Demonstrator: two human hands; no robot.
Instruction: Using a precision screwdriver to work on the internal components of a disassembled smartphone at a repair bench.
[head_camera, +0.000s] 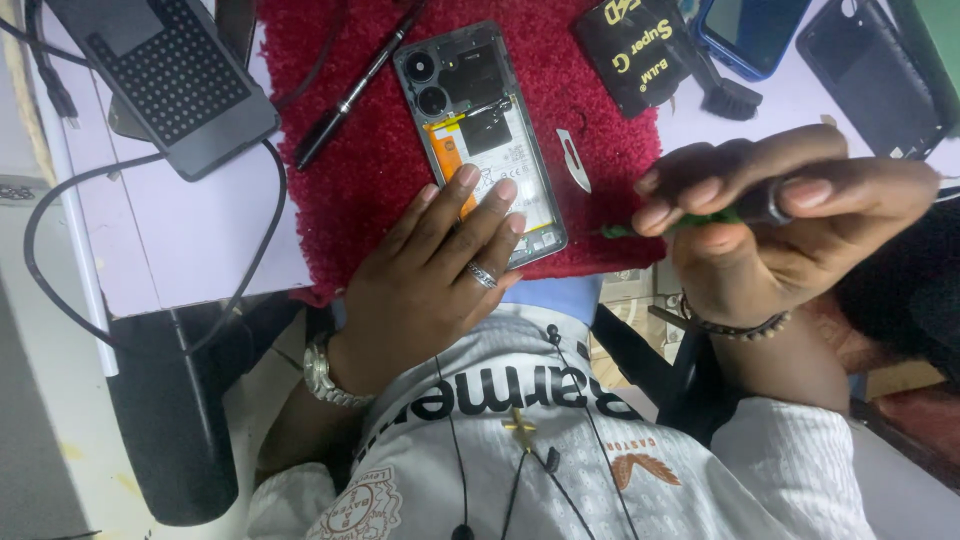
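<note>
The opened phone (487, 140) is pinned under the left hand (430, 270) fingers, long axis running away from them, while a green screwdriver (690, 218), clenched by the right hand (780, 220), points toward it.

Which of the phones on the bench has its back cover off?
The phone on the red mat under the left hand: its battery and boards show; the others by the top right edge stay closed.

Pale table (180, 240) w/ red mat (360, 170), dark device (170, 70), brush (725, 90), phone case (870, 70).
</note>
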